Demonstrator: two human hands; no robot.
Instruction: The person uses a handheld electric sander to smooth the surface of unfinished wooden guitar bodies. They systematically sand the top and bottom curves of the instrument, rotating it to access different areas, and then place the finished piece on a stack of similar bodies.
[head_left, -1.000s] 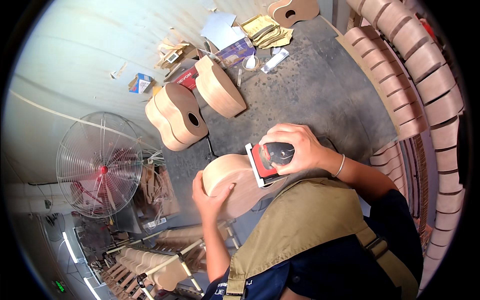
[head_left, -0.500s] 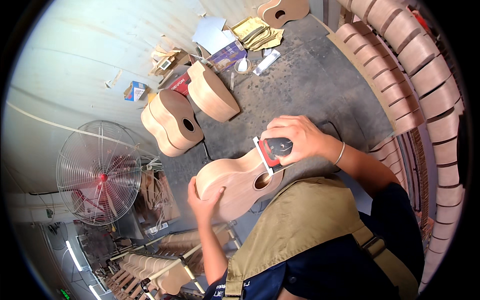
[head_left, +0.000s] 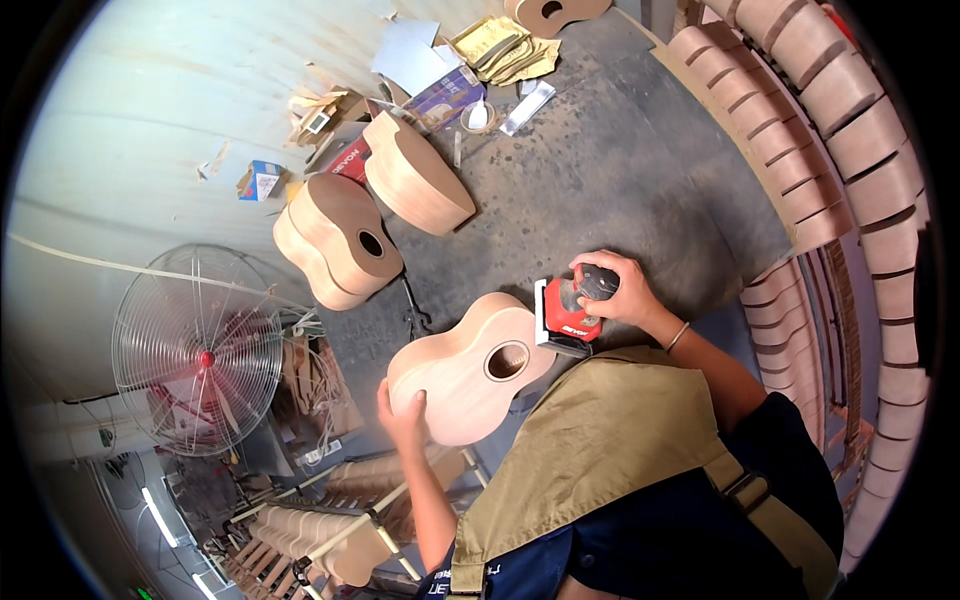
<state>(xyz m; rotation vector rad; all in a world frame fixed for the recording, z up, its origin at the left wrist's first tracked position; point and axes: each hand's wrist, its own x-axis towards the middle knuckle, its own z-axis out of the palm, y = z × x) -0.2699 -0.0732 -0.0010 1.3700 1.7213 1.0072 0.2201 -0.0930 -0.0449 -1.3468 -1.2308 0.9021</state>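
A small guitar body [head_left: 455, 385] of bare pale wood lies at the near edge of the bench, its round sound hole facing up. My left hand [head_left: 403, 420] grips its rounded left end, thumb on the top face and fingers along the side. My right hand [head_left: 628, 290] is wrapped round the black knob of a red and black electric sander [head_left: 572, 315]. The sander stands at the body's right end with its pale flat pad turned toward the wood. Whether the pad touches the wood I cannot tell.
Two more bodies, one with a sound hole [head_left: 350, 245] and one tilted [head_left: 415, 175], stand on the dark bench [head_left: 600, 170]. Behind are boxes [head_left: 445, 97] and yellow sheets [head_left: 505, 50]. A fan [head_left: 200, 350] stands left; stacked curved wooden parts [head_left: 780, 150] line the right.
The sander has moved right, off the top face near the sound hole to the body's right end, and turned. The guitar body has tilted and its top shows more fully. My left hand keeps its grip.
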